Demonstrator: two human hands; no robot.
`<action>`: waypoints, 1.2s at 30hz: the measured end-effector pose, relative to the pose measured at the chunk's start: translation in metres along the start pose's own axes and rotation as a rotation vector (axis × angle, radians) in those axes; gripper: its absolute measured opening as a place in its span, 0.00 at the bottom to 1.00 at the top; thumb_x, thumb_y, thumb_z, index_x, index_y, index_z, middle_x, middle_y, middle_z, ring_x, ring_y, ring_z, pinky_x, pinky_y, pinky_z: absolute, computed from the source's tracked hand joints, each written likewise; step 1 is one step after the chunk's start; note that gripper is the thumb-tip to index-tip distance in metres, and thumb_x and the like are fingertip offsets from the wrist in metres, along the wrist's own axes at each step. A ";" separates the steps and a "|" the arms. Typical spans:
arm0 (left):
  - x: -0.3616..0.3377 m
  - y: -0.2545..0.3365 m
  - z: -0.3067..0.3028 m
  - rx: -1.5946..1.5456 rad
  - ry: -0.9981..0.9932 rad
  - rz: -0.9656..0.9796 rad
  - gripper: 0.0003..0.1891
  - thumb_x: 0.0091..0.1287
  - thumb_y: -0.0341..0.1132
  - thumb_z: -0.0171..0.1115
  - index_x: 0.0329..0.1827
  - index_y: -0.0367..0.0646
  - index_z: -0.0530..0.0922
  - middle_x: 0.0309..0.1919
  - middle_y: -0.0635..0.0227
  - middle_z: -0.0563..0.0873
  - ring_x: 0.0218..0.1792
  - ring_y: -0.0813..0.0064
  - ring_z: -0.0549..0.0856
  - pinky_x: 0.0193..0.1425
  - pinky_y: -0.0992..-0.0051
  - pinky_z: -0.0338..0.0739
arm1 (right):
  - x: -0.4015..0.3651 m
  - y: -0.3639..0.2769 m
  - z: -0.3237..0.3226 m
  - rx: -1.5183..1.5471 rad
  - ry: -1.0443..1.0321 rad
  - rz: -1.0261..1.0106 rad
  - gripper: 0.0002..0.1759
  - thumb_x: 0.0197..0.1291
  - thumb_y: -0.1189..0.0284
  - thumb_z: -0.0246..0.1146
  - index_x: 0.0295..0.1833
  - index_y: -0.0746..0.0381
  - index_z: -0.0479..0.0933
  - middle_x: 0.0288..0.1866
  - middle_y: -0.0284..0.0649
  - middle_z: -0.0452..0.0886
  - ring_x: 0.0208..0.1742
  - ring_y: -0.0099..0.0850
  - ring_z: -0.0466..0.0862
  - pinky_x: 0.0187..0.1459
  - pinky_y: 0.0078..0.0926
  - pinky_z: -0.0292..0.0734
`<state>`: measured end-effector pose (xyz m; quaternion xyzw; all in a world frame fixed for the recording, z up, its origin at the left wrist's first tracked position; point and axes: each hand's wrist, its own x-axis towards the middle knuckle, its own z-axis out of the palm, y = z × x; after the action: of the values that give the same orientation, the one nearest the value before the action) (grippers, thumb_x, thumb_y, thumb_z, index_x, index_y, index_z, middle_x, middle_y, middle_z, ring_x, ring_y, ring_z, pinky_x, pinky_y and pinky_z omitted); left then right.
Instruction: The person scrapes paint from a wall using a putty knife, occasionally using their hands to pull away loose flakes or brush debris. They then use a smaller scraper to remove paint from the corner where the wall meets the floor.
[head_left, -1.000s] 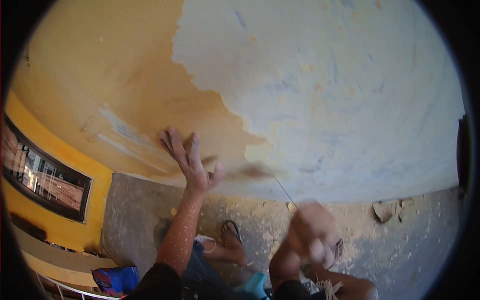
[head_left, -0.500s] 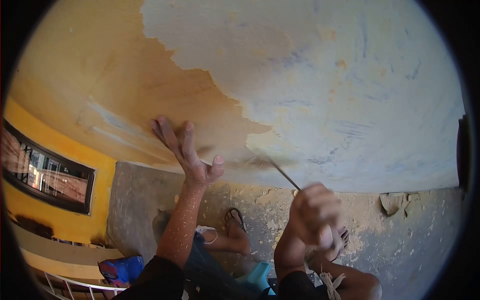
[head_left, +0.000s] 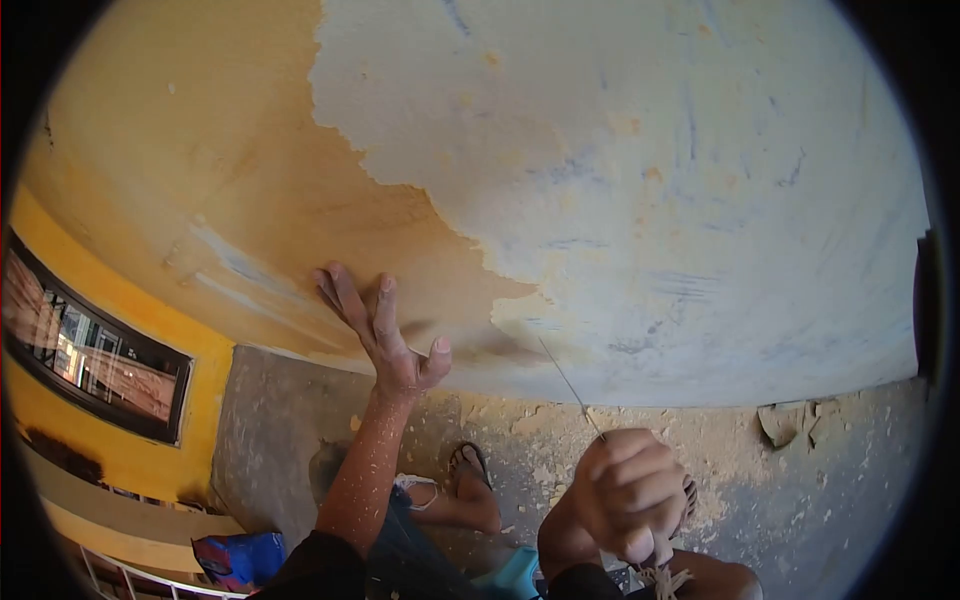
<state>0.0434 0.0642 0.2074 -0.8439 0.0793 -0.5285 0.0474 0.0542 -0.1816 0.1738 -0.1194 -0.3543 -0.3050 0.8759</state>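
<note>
My left hand (head_left: 385, 335) is spread against the painted wall (head_left: 230, 180), its fingertips on the orange-yellow paint. White flecks dot that forearm. In a closed fist, my right hand (head_left: 632, 490) grips a scraper (head_left: 568, 382), whose thin blade shows edge-on and points up and left at the wall. The handle is hidden inside the fist. The blade's tip is close to the lower end of the ragged paint edge (head_left: 490, 265), where orange-yellow coating meets the pale, bared surface (head_left: 720, 200).
Flakes of paint litter the grey floor (head_left: 300, 410), with larger curled pieces (head_left: 778, 425) at the wall's foot on the right. My sandalled foot (head_left: 468, 465) is below. A turquoise plastic object (head_left: 515, 575) sits under me. At left are a window (head_left: 100, 350) and a blue bag (head_left: 240, 558).
My right hand and the scraper have come down, away from the wall's pale surface. My left hand keeps its spread pose on the wall; the whole view has shifted slightly.
</note>
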 end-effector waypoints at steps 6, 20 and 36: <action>-0.005 0.002 0.002 0.004 -0.007 -0.026 0.41 0.68 0.63 0.48 0.77 0.45 0.58 0.77 0.38 0.46 0.78 0.34 0.41 0.74 0.32 0.33 | 0.000 0.019 -0.009 -0.098 0.042 0.153 0.23 0.57 0.68 0.59 0.17 0.54 0.53 0.08 0.27 0.56 0.09 0.24 0.57 0.14 0.26 0.60; -0.003 0.033 0.009 0.048 -0.061 0.072 0.42 0.68 0.64 0.47 0.78 0.47 0.56 0.77 0.35 0.46 0.77 0.33 0.43 0.74 0.31 0.36 | 0.002 0.007 -0.023 -0.033 0.126 0.100 0.28 0.58 0.67 0.62 0.11 0.58 0.56 0.05 0.30 0.54 0.06 0.23 0.52 0.10 0.24 0.57; -0.028 0.126 0.010 -0.356 -0.422 0.351 0.23 0.60 0.42 0.70 0.61 0.64 0.78 0.50 0.75 0.77 0.67 0.66 0.69 0.78 0.37 0.49 | 0.001 -0.048 -0.044 -0.311 -0.252 0.218 0.31 0.56 0.44 0.65 0.20 0.61 0.69 0.24 0.38 0.74 0.30 0.31 0.71 0.38 0.34 0.74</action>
<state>0.0295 -0.0543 0.1577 -0.9033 0.3031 -0.3035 0.0048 0.0488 -0.2384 0.1421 -0.3278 -0.3948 -0.2420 0.8235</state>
